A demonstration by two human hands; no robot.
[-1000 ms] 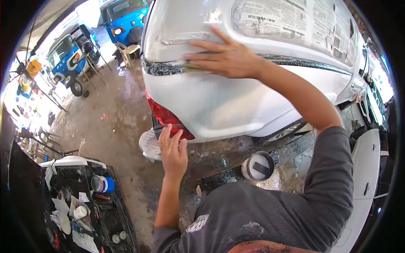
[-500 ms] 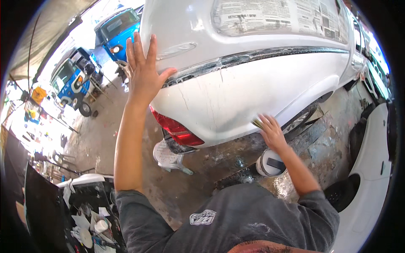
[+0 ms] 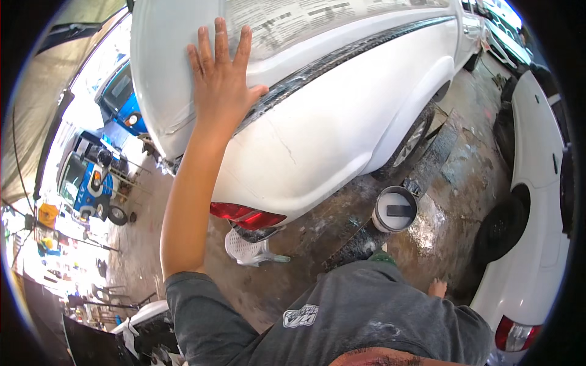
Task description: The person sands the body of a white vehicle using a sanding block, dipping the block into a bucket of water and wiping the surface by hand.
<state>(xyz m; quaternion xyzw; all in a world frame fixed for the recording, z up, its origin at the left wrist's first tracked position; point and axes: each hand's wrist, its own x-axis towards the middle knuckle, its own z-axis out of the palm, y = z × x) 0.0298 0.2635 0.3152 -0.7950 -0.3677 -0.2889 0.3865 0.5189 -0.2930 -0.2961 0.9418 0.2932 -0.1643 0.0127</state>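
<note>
My left hand (image 3: 221, 85) lies with fingers spread on the upper rear side of a white vehicle (image 3: 329, 128), beside a streaked dark trim strip (image 3: 360, 46) and below newspaper masking (image 3: 305, 18). A red tail light (image 3: 247, 215) is under my left forearm. My right hand (image 3: 437, 287) hangs low at the lower right, small and partly hidden by my body; I cannot make out what, if anything, it holds. Above it on the wet floor stands a bucket (image 3: 381, 219) of whitish liquid with a dark block (image 3: 400, 210) on it.
A white plastic chair (image 3: 244, 247) sits under the rear bumper. Another white vehicle (image 3: 531, 256) lines the right side, with a loose tyre (image 3: 494, 232) beside it. Blue small vehicles (image 3: 85, 183) stand at the left. A dark plank (image 3: 442, 155) lies along the rear wheel (image 3: 409, 140).
My right hand has dropped from the vehicle's panel to low beside my body. My left hand has risen from the tail light to the upper body. The view has shifted, showing more floor at right.
</note>
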